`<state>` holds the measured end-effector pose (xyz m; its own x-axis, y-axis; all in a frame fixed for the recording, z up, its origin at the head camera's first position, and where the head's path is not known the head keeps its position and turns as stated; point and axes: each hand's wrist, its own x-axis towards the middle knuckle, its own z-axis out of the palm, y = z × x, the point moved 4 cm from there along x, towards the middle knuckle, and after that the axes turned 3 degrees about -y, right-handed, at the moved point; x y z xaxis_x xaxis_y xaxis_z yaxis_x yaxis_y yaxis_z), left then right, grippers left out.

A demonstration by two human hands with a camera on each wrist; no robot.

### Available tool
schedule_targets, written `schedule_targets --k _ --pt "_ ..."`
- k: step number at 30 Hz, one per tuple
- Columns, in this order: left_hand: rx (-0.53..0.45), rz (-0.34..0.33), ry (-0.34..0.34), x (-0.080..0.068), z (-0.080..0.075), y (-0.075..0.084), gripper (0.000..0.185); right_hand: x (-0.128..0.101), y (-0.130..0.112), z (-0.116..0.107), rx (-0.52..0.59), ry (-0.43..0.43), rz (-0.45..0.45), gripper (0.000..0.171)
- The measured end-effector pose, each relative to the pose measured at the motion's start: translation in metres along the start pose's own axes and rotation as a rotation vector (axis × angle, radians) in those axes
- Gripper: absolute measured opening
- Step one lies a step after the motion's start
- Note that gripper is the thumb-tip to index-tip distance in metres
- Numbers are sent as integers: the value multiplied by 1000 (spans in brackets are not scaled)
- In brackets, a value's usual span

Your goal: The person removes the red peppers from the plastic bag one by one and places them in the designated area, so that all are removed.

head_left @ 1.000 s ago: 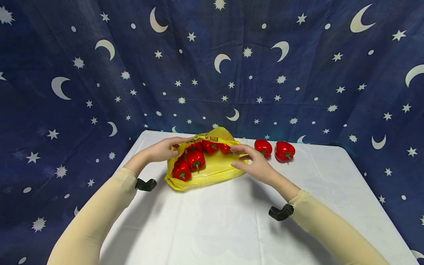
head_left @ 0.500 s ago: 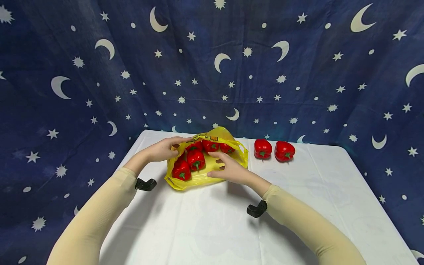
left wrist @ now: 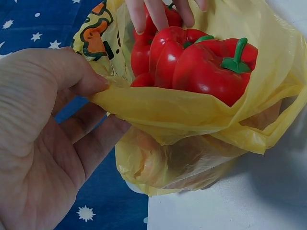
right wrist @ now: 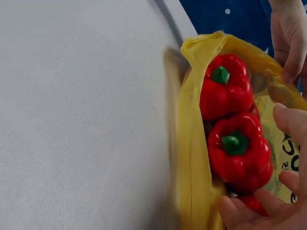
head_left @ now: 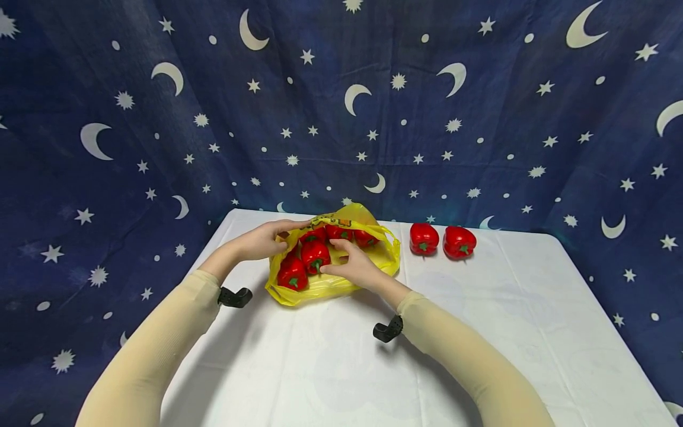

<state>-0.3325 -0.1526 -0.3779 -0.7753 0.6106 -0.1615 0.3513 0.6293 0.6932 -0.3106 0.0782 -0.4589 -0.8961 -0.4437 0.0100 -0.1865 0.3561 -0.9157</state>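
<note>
A yellow plastic bag (head_left: 299, 297) lies on the table with its mouth toward me and several red bell peppers (head_left: 315, 255) inside. My left hand (head_left: 259, 242) pinches the bag's left edge between thumb and fingers, as the left wrist view (left wrist: 38, 120) confirms. Fingers spread, my right hand (head_left: 358, 268) reaches into the mouth beside the front pepper. Another view of that pepper (right wrist: 242, 155), from the right wrist, has the right fingers close to it; contact cannot be told. Green stems face outward. Part of the peppers at the back is hidden by the bag.
Two more red bell peppers, a left one (head_left: 424, 239) and a right one (head_left: 459, 242), stand on the white-covered table (head_left: 341, 367) to the right of the bag. Behind the table hangs a dark blue cloth (head_left: 320, 89) with moons and stars.
My right hand has moved left from the bag's right edge, across the mouth, to the front pepper. The left hand keeps its place on the bag's edge.
</note>
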Motion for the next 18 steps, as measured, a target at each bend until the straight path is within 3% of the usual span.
schedule_targets --k 9,18 --pt "9 13 0 0 -1 1 71 9 3 6 7 38 11 77" --pt "-4 9 -6 -1 -1 1 71 16 2 13 -62 141 96 77"
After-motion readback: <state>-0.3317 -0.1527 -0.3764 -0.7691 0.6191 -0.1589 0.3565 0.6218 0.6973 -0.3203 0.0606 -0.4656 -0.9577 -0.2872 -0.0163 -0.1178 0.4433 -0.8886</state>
